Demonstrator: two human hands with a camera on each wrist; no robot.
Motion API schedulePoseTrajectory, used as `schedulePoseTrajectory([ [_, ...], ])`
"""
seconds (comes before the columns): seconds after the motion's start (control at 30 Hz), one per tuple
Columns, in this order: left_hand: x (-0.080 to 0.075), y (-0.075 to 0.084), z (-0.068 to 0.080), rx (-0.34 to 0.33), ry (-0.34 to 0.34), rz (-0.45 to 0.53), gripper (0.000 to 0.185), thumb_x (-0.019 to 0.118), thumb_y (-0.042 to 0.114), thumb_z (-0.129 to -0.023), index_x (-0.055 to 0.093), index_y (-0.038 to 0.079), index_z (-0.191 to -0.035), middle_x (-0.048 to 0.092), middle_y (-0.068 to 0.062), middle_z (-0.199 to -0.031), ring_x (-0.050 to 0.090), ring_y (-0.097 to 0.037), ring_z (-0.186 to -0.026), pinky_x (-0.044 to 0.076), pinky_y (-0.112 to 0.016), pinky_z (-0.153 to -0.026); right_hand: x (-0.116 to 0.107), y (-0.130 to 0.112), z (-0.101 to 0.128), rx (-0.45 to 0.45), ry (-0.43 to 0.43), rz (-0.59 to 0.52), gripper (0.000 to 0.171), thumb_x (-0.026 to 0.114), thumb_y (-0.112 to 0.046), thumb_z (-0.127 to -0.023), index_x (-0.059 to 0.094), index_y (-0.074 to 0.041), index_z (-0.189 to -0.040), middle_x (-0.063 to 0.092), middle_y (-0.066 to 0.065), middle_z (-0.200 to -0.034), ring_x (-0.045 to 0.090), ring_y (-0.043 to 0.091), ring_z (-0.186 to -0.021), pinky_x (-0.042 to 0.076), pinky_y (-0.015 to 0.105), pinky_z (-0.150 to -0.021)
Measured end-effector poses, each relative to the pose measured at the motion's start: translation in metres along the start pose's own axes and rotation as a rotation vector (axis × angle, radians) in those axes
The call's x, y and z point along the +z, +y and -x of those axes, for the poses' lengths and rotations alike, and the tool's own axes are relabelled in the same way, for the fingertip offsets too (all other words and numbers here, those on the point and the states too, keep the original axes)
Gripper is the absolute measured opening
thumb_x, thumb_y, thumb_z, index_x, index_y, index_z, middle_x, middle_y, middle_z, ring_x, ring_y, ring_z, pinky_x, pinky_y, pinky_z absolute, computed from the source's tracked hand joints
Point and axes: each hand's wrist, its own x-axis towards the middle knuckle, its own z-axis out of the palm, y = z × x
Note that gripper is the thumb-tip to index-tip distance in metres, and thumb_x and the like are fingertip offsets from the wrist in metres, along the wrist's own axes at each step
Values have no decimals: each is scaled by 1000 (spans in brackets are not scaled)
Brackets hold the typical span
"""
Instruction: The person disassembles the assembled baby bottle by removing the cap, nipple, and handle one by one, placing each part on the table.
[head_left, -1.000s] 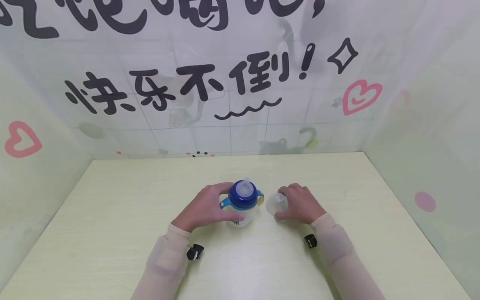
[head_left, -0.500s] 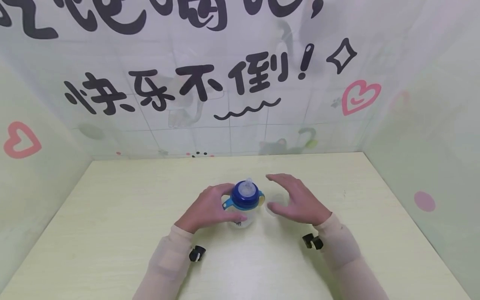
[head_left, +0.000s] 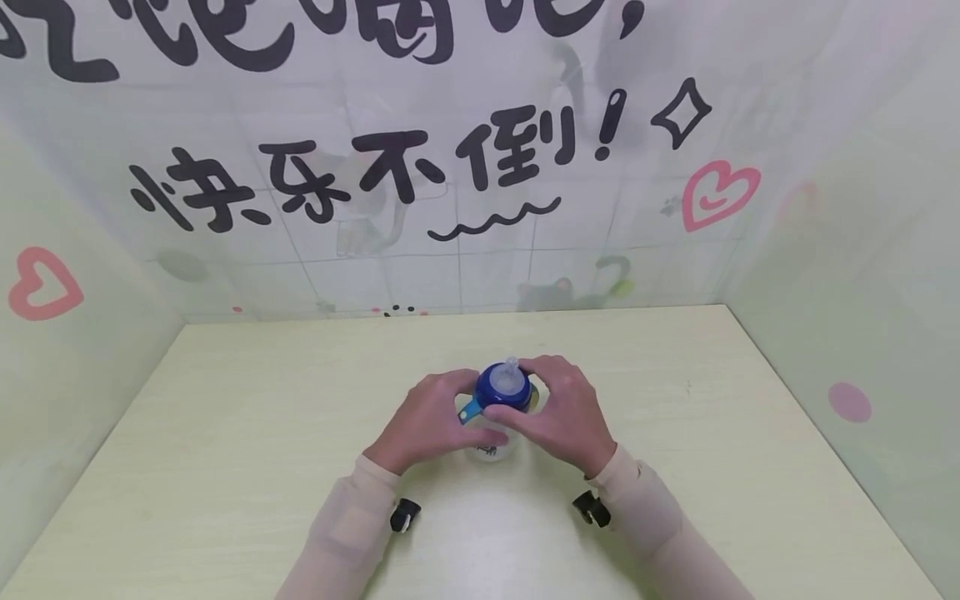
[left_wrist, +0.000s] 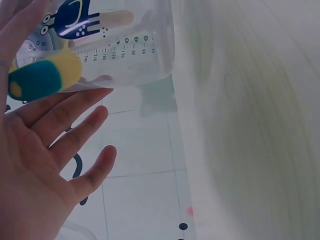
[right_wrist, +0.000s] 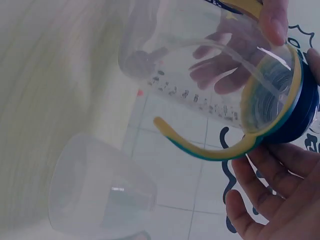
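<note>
A clear baby bottle [head_left: 491, 451] with a dark blue collar, a translucent teat [head_left: 509, 377] and teal-and-yellow side handles [right_wrist: 200, 151] is between my hands, its base close to the tabletop. My left hand [head_left: 426, 418] holds the bottle's body from the left, thumb at the front and fingers behind. In the left wrist view, printed measuring marks and a dark blue cartoon figure show on the wall. My right hand [head_left: 567, 414] grips the blue collar [right_wrist: 300, 112] from the right, thumb in front, fingers behind. A clear domed cap [right_wrist: 102, 185] stands beside the bottle, hidden by my right hand in the head view.
The pale wooden tabletop [head_left: 225, 467] extends around both arms. A printed fabric wall [head_left: 420, 275] with large black lettering rises at the back edge, and pale side walls [head_left: 840, 333] flank the table. Small black cameras [head_left: 592, 508] sit at both wrists.
My right hand has let go of the clear cap, opened and moved left onto the bottle's blue collar. My left hand still holds the bottle, which has shifted slightly right.
</note>
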Motion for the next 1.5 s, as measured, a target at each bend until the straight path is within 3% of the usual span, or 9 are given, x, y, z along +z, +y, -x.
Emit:
schedulePoseTrajectory([
  [0.3,-1,1,-3,-10,-19,24,63,88,51,-70,69,21,-121,70,11,-115,63,-12,-110,49,-46,-97,-2,-3,-4,-8,-11,-30,55,86,-42,-74,70,-7,-113,69,2,-105,60,19,-103,52,41,-86],
  [0.6,-7,-6,-7,95,-63,92,61,89,43,-70,66,29,-125,66,22,-117,62,-2,-108,48,-39,-98,-10,1,-10,-94,-175,-166,49,81,-34,-81,67,-10,-121,62,0,-117,52,17,-114,49,44,-93],
  [0.8,-12,-7,-7,133,-121,137,66,86,54,-70,64,31,-129,64,24,-120,60,1,-110,47,-34,-99,-10,2,-12,-104,-258,-306,46,74,-21,-83,63,-11,-126,59,1,-124,49,19,-119,46,48,-97],
  [0.97,-12,-7,-8,146,-127,127,67,84,57,-71,64,29,-128,65,22,-120,61,1,-111,47,-34,-100,-10,1,-12,-98,-267,-309,51,70,-21,-83,60,-9,-131,58,4,-128,48,22,-122,43,53,-99],
  [1.07,-12,-7,-8,128,-111,107,64,85,54,-71,66,28,-126,67,21,-117,62,0,-109,48,-36,-98,-9,0,-11,-73,-222,-240,56,70,-28,-84,58,-10,-135,58,6,-130,48,23,-124,41,56,-100],
  [1.17,-11,-7,-8,102,-82,75,59,88,49,-70,68,27,-122,68,19,-114,63,-2,-106,50,-37,-95,-6,-3,-11,-50,-116,-118,61,74,-38,-83,59,-9,-135,62,7,-122,51,23,-119,39,56,-98],
  [1.33,-9,-8,-9,81,-35,15,54,89,49,-68,70,25,-114,70,15,-107,65,-5,-99,52,-36,-89,0,-9,-11,-24,64,74,60,80,-47,-77,68,-6,-119,68,4,-101,59,23,-103,43,50,-89],
  [1.5,-8,-9,-10,90,-2,-56,54,87,54,-67,71,24,-109,69,13,-103,64,-7,-93,52,-37,-88,3,-15,-10,-8,139,191,60,81,-53,-73,72,-5,-109,69,3,-90,61,23,-91,47,46,-81],
])
